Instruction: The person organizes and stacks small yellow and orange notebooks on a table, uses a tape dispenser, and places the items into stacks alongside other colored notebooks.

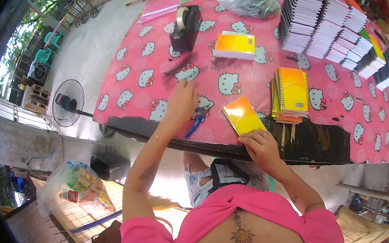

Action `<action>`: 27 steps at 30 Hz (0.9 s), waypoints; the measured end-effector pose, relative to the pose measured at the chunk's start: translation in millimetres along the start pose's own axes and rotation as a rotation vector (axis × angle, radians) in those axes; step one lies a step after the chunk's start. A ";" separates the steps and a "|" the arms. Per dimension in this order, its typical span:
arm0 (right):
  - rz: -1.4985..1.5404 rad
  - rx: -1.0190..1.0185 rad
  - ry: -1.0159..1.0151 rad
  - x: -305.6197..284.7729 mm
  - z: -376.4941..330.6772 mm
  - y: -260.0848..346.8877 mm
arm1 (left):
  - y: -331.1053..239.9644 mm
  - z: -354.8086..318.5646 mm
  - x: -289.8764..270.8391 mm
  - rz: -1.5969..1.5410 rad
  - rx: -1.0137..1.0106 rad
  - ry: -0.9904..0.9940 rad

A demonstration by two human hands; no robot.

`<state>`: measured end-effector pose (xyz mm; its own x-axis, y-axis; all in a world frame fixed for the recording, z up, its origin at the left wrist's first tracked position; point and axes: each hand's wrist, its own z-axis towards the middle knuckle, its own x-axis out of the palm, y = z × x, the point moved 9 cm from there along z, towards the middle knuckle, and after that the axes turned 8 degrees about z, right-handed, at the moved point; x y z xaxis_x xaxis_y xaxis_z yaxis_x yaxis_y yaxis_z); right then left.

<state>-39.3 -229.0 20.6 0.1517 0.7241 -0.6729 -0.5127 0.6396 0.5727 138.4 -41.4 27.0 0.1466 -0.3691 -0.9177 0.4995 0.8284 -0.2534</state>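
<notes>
My left hand (183, 99) reaches over the table to the near edge of a loose pile of black spiral binding coils (182, 69). Its fingers are drawn together, and whatever is between them is too small to make out. My right hand (261, 149) grips the lower edge of a small yellow-orange notebook (243, 116), which lies tilted near the table's front edge. Between my hands rests a blue-handled hand tool (197, 122), probably pliers. A stack of similar spiral notebooks (291, 90) stands right of the held one.
Farther back are another yellow notebook stack (234, 45), a black tape dispenser (186, 29) and a clear plastic bag (250, 0). Tall notebook stacks (301, 18) line the right side of the pink patterned table (128, 105). A standing fan (68, 102) is beyond the left edge.
</notes>
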 end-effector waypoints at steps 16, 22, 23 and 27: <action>0.448 0.348 -0.638 -132.9 -23.1 -51.5 | -155.9 50.2 -9.1 -0.930 0.337 0.465; 0.140 0.184 -0.741 -174.0 -5.8 -47.5 | -191.7 63.0 -38.8 -0.724 0.422 0.026; 0.160 0.240 -0.818 -181.7 -6.4 -59.5 | -203.0 61.5 -36.6 -0.729 0.431 0.027; 0.463 0.350 -0.985 -182.6 -19.5 -96.6 | -269.5 15.5 -33.9 -0.184 0.804 -0.443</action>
<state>-34.0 -428.1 79.0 0.6851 0.6981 0.2082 -0.4521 0.1833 0.8729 12.1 -258.7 131.1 0.2356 -0.7294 -0.6422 0.9635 0.2619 0.0559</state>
